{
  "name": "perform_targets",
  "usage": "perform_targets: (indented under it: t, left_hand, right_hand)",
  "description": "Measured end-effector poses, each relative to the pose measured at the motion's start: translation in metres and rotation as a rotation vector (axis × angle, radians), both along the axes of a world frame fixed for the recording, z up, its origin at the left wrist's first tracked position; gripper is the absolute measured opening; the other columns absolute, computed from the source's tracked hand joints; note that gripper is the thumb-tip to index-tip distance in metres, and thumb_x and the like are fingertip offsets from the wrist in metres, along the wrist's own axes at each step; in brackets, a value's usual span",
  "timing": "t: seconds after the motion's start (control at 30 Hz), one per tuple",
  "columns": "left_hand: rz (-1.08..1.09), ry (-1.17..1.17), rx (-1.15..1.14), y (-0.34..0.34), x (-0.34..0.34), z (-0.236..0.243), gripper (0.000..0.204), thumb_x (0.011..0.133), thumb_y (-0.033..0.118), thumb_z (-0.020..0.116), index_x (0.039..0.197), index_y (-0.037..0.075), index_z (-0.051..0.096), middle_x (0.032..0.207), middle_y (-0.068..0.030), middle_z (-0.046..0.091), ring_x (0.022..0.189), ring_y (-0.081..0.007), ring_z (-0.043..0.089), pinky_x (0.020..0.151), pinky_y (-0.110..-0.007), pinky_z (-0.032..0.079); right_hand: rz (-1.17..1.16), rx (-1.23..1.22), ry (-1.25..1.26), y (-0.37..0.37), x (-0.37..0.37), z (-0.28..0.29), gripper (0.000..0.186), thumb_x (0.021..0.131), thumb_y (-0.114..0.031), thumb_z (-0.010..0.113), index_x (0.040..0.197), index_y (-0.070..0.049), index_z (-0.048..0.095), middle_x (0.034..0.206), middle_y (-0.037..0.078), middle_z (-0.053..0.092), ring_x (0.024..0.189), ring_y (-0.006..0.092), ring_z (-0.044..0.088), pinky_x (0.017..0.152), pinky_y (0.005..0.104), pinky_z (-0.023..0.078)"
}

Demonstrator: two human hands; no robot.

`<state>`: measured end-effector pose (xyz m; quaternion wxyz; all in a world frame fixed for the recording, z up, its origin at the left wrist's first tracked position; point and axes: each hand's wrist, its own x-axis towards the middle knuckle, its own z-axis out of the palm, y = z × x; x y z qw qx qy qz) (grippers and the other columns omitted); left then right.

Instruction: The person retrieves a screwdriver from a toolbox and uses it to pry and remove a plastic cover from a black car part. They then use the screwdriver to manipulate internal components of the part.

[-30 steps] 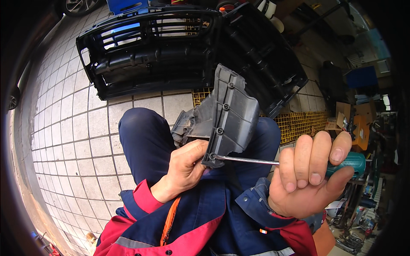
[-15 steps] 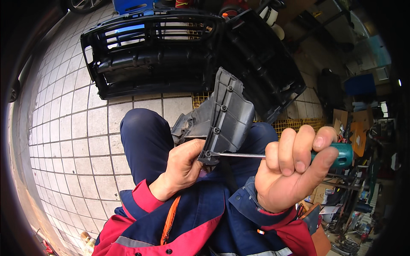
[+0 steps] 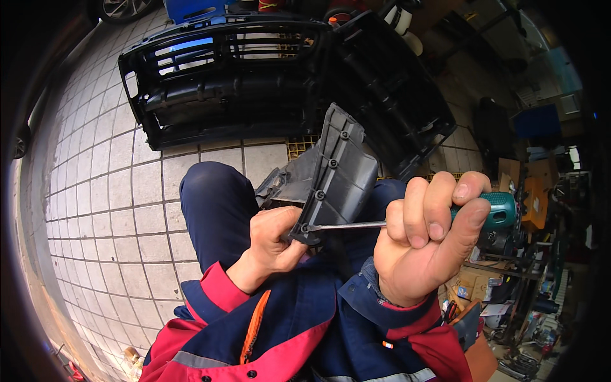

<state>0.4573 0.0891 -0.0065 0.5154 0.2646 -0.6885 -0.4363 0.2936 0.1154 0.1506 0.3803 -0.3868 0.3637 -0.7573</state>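
At centre, with a lean toward 1 o'clock: grey moulded-plastic panel (image 3: 350, 184) with a row of round dark bosses (image 3: 333, 163), between dark-blue trousered knees (image 3: 215, 194). At 7 o'clock: left hand (image 3: 272, 242), thumb and fingers pinched on the panel's lower end, some fingertips hidden behind. At 4 o'clock: right hand (image 3: 423, 239), fingers curled around a green-handled steel screwdriver (image 3: 499, 211), thumb against the handle, butt toward 3 o'clock. At 6 o'clock: screwdriver tip against the lowest boss (image 3: 305, 228); depth of seating impossible to tell.

Over the last second: a shift of right hand and screwdriver toward 10 o'clock; a swing of the shaft from a slight fall to a slight rise toward 3 o'clock; less bare shaft between fingers and panel; a slightly stronger lean of the panel. Left hand nearly in place. Judgement: tip and boss moved together, hence probable unbroken contact and continued work at this one boss; no loosening discernible.

Beyond, at 11 o'clock: open black plastic frame with slats (image 3: 229, 89). At 1 o'clock: large dark ribbed panel (image 3: 388, 95).
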Motion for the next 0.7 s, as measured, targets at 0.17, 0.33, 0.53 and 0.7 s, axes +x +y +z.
perform_targets:
  t: [0.17,0.33,0.53,0.7]
  left_hand:
    - [0.007,-0.010,0.031,-0.001,0.002,-0.002,0.018,0.082,0.002,0.071,0.097,-0.003,0.079,0.072,-0.0122,0.071,0.059,-0.0228,0.071,0.057,-0.031,0.054]
    - [0.039,0.062,0.071,0.002,-0.003,-0.003,0.020,0.082,0.001,0.071,0.099,-0.004,0.080,0.077,-0.0131,0.076,0.064,-0.0220,0.076,0.061,-0.030,0.057]
    - [0.042,0.040,0.057,0.003,-0.004,-0.005,0.018,0.084,0.002,0.071,0.099,-0.006,0.078,0.075,-0.0116,0.074,0.064,-0.0168,0.072,0.060,-0.029,0.054]
    - [0.031,0.042,0.063,0.005,-0.005,-0.006,0.016,0.087,0.002,0.070,0.098,-0.007,0.077,0.075,-0.0113,0.074,0.064,-0.0149,0.070,0.059,-0.028,0.052]
  right_hand:
    - [-0.060,-0.040,-0.242,-0.013,-0.032,0.012,0.031,0.114,-0.045,0.058,0.109,-0.015,0.054,0.071,-0.007,0.041,0.055,0.0043,0.033,0.046,0.0212,0.023]
    - [0.046,-0.098,-0.098,0.004,-0.043,0.024,0.029,0.116,-0.042,0.055,0.106,-0.016,0.051,0.071,-0.007,0.042,0.054,0.0038,0.031,0.045,0.0210,0.023]
    - [0.131,-0.081,-0.032,0.011,-0.009,0.009,0.033,0.111,-0.043,0.066,0.107,-0.018,0.045,0.068,-0.004,0.042,0.052,0.0065,0.032,0.046,0.0239,0.026]
    - [0.098,-0.083,0.017,0.006,0.002,0.009,0.031,0.110,-0.040,0.067,0.108,-0.018,0.045,0.067,-0.004,0.041,0.051,0.0065,0.032,0.046,0.0238,0.026]
